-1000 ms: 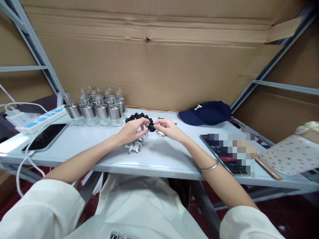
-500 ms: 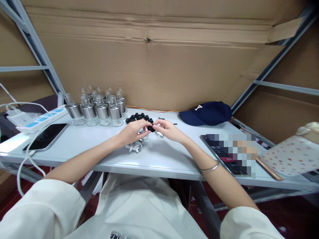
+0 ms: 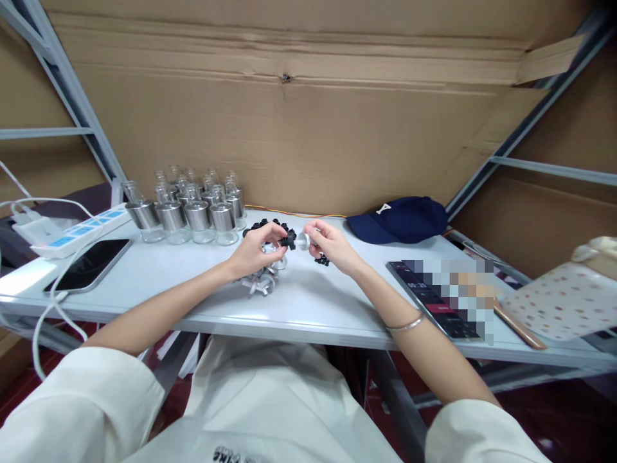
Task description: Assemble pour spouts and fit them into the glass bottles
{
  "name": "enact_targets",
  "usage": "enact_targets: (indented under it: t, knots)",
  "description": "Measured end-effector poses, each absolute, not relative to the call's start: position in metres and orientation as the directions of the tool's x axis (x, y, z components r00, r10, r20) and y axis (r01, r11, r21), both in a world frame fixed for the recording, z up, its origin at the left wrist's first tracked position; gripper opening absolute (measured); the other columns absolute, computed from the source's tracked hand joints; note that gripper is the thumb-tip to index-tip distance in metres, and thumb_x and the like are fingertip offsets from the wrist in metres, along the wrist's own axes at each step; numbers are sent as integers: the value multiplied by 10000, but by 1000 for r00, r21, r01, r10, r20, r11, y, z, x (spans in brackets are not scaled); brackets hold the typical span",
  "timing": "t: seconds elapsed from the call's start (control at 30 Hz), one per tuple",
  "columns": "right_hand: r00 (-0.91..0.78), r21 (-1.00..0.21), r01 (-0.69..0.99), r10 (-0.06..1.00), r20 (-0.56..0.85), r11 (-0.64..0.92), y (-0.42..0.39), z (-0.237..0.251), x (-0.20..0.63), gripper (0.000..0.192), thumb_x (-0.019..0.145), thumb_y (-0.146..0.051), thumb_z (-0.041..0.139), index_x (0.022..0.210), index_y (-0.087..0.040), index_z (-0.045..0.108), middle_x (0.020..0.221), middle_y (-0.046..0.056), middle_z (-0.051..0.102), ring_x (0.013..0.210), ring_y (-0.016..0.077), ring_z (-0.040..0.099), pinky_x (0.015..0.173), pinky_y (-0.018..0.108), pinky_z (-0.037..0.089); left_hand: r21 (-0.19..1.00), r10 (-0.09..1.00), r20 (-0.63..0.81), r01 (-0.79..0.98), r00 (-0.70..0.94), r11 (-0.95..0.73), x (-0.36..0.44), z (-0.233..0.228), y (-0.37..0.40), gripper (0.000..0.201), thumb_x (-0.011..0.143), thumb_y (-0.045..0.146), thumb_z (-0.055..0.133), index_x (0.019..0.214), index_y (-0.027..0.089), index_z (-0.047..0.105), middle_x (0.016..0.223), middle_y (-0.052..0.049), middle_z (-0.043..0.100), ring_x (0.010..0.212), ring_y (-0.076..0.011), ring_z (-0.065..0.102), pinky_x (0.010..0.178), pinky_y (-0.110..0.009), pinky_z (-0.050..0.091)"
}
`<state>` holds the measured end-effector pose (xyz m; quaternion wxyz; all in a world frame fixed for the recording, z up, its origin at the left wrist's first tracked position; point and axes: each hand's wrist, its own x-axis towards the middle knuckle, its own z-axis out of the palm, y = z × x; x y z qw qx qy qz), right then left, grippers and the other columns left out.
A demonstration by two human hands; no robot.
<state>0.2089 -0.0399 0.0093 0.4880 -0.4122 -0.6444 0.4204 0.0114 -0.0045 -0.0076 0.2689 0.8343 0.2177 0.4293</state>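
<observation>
The left hand is curved, thumb and forefinger pinching a black part, the other fingers loosely bent; the right hand is drawn in, its thumb and fingers closed on a white part whose round face turns toward the black one; the two parts are held up over the table, side by side between the hands, and whether they touch I cannot tell; just below the right hand lie small black bits; behind the left hand sits a cluster of black stoppers, partly hidden by the fingers; in front of that hand white pieces lie in a loose heap; a bracelet circles the right forearm; farther left, glass bottles with metal bands stand upright in a group, then a dark-screened phone and a power strip; to the right are a blue cap, a tablet partly blurred out, a brown handle and a spotted pouch; cardboard rises behind the table.
</observation>
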Motion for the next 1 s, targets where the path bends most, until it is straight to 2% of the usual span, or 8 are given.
enact_targets:
  t: [0.23,0.4,0.5,0.63,1.0]
  knots:
    - [-156,-947,126,948,277,297,-40,8,205,449,686,-611,608,723,-194,445,424,-79,512,337,53,413,381,191,302,565,535,612,151,582,-811,11,-6,-8,209,749,240,595,930,149,548,870,-45,640,756,-117,594,729,-247,486]
    - [-237,-969,10,942,239,248,-44,12,209,400,676,-533,670,706,-176,494,528,-51,571,439,74,526,492,227,439,588,556,615,144,559,-796,9,-5,-5,228,766,258,579,960,143,545,905,-62,650,749,-117,603,734,-255,495]
    - [-284,-970,1,930,232,243,-45,13,211,352,642,-433,739,758,-164,545,613,-26,627,522,92,593,562,242,478,601,567,624,133,537,-788,9,-4,-3,238,760,257,589,963,140,550,921,-71,653,744,-118,608,741,-264,501]
    - [-312,-973,45,929,200,225,-45,13,212,327,651,-395,742,761,-162,542,648,0,668,557,124,645,570,258,494,564,533,650,127,541,-816,9,-4,-2,218,772,263,588,949,136,578,915,-75,652,738,-121,610,737,-272,507]
    - [-376,-972,39,905,199,230,-48,15,213,329,680,-395,726,684,-161,495,616,18,687,540,147,666,513,250,501,468,444,713,104,542,-878,7,-7,-2,189,775,276,630,901,135,628,812,-60,656,694,-124,617,680,-258,511]
